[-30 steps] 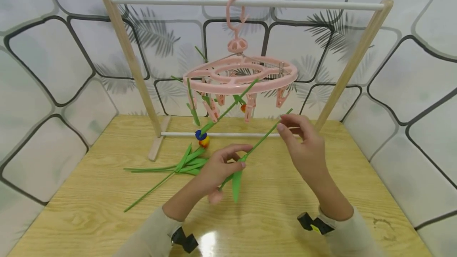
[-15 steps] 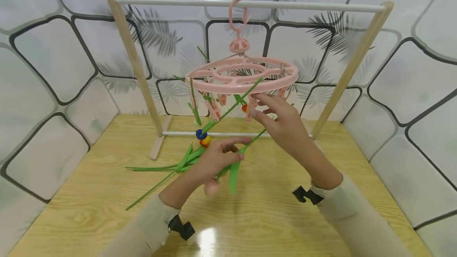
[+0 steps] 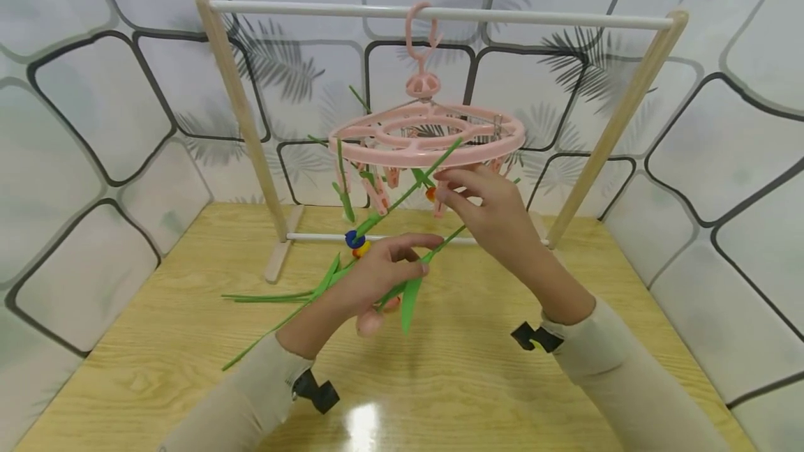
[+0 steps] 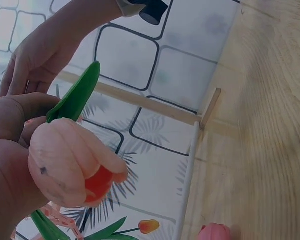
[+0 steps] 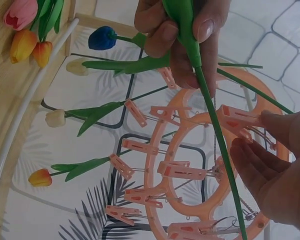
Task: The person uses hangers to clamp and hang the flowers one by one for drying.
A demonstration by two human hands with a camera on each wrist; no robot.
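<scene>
Artificial tulip, peach-pink [image 4: 72, 162], one: held in the left hand [image 3: 383, 274] by its green leaves and stem. Left-hand grip: closed to a pinch, with thumb and fingers set on the leafy part. The bloom is carried below this grip, turned toward the wearer; one leaf [image 3: 410, 307] is pointed downward beside it. The bare stem [image 5: 221, 135] is extended from the grip up toward the right hand [image 3: 493, 211], beneath which it is passed.

Clothespin, pink plastic [image 5: 240, 117], one: pinched between the thumb and fingers of the right hand, above and to the right of the left-hand grip. Right-hand grip: nearly closed, with only the clip's width held between the digits; whether the clip's jaws are parted cannot be told.

Round clip hanger, pink [image 3: 408, 157]: located just above the right-hand grip, suspended by its hook [image 3: 419, 30] from a white rod [image 3: 314, 7] with wooden uprights [image 3: 612, 131].

Blue tulip [image 3: 354, 240]: hung head down, just beyond and left of the left-hand grip.

Two white tulips [image 5: 55, 118] [image 5: 76, 67] and an orange-yellow tulip [image 5: 40, 177]: also hung from the hanger, beyond the grips.

Loose tulip stems [image 3: 266, 298]: laid left of the left-hand grip on a wood-grain tabletop [image 3: 490, 368], partly hidden by the left arm.
</scene>
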